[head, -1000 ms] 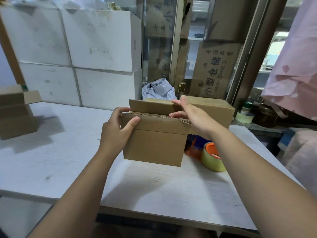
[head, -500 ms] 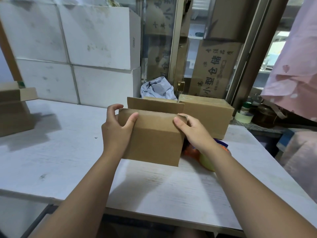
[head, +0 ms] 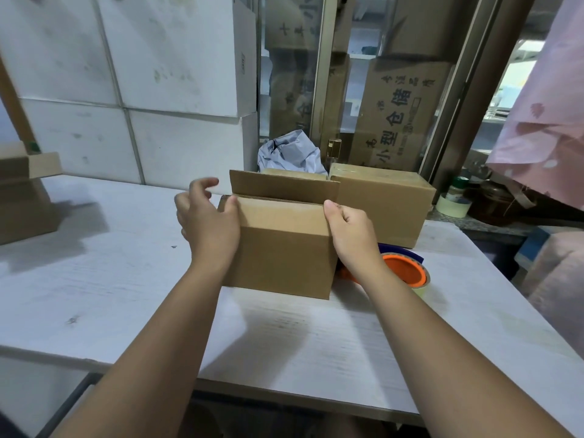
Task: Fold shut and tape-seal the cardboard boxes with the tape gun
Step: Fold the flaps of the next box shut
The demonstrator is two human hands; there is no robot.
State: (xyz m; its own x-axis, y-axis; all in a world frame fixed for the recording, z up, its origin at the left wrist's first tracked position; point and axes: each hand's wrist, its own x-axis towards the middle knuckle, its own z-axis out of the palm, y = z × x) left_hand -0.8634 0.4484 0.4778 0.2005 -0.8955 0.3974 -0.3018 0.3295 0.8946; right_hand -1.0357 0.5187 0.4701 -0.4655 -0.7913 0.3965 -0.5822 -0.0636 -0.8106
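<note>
Head view: the right hand (head: 354, 235) grips the upper right corner of the small brown cardboard box (head: 284, 248). Its thumb lies on the folded-down near flap and its fingers curl round the box's right side, where they are mostly hidden. The left hand (head: 208, 226) is released at the upper left corner. Only its thumb touches the near flap's edge, while its loosely curled fingers, blurred, hang in the air clear of the cardboard. Both forearms reach forward from the bottom of the frame, wrists about level with the box's front face.

The box stands on the white wooden table (head: 110, 279) near its middle, with its far flap (head: 281, 184) upright. The orange and blue tape gun with a yellowish roll (head: 403, 268) lies on the table just beside the box's right side, behind the right wrist. A closed brown cardboard carton (head: 382, 203) sits behind it.
</note>
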